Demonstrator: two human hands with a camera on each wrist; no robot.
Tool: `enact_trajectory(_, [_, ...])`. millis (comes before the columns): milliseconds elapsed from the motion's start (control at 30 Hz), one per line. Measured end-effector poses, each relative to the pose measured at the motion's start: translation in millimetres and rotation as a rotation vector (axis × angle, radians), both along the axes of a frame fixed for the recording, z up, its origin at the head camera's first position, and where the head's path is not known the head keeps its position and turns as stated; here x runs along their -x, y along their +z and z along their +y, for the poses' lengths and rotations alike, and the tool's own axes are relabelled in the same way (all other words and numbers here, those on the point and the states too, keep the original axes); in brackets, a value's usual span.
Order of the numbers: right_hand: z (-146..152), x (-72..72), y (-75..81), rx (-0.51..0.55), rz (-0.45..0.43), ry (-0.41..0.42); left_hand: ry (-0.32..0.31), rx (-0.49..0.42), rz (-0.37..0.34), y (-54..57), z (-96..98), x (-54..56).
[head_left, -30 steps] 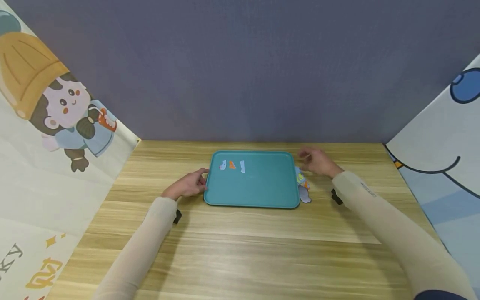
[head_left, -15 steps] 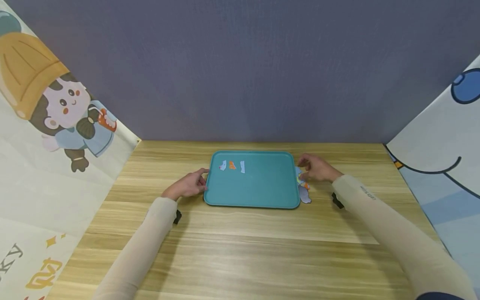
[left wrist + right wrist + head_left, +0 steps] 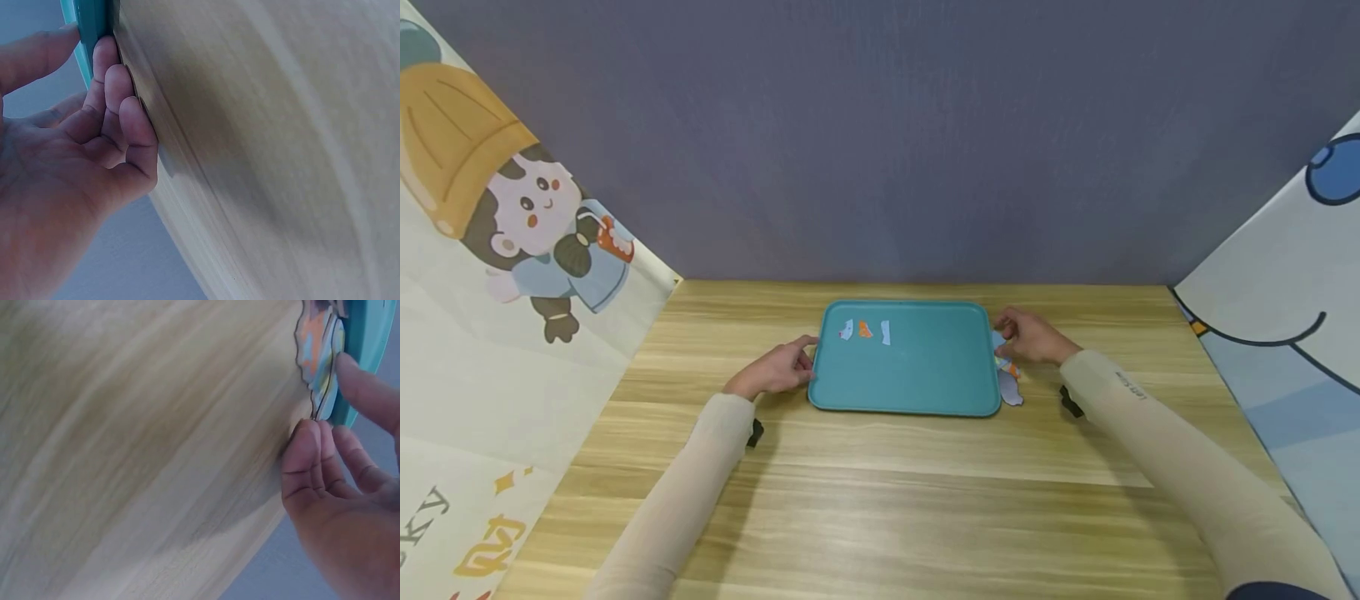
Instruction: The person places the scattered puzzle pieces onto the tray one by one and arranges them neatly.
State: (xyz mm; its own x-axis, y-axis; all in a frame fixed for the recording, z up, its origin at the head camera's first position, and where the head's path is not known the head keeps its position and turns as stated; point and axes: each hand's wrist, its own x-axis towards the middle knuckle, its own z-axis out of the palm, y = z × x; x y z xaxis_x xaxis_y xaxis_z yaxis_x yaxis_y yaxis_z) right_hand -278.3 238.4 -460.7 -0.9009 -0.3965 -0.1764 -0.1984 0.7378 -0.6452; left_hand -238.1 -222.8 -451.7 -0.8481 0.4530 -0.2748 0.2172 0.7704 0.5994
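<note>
A light-blue-and-yellow printed flat piece lies on the table just beside the right edge of the tray. An orange-and-blue printed flat piece abuts it along a dark, wavy seam. A thin grey flat piece with a curved outline lies at their near end.

The right hand is at these pieces. In the right wrist view its thumb touches the tray-side edge of the light-blue-and-yellow piece, while the bent fingers meet the far end. The right grip is partly closed, with a gap between thumb and fingers; whether it has firm hold of the piece cannot be determined.

The teal rectangular tray with a raised rim sits flat on the table. Three small flat pieces lie in a row near its far left corner: a whitish piece with a red mark, an orange piece and a pale lilac strip, all apart.

The left hand touches the tray's left rim. Its grip is loose, thumb and bent fingers set apart against the edge.

Both arms wear beige sleeves; a black fitting shows below each wrist. The wood-grain table meets a dark blue-grey wall, between cartoon-printed side panels.
</note>
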Motion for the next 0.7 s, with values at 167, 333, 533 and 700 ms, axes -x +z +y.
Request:
enact_trajectory(167, [-0.4, 0.9, -0.9, 0.003, -0.02, -0.01, 0.0, 0.005, -0.005, 1.5, -0.1, -0.2])
enact_trajectory(333, [-1.0, 2.3, -4.4, 0.016, 0.028, 0.006, -0.005, 0.006, 0.001, 0.3, -0.2, 0.4])
enact_trajectory(533, [1.9, 3.8, -12.1, 0.025, 0.122, 0.012, -0.008, 0.011, 0.01, -1.7, 0.1, 2.1])
enact_trajectory(700, [6.1, 5.0, -15.9, 0.022, 0.149, -0.027, -0.003, 0.017, 0.008, -1.9, 0.6, 2.8])
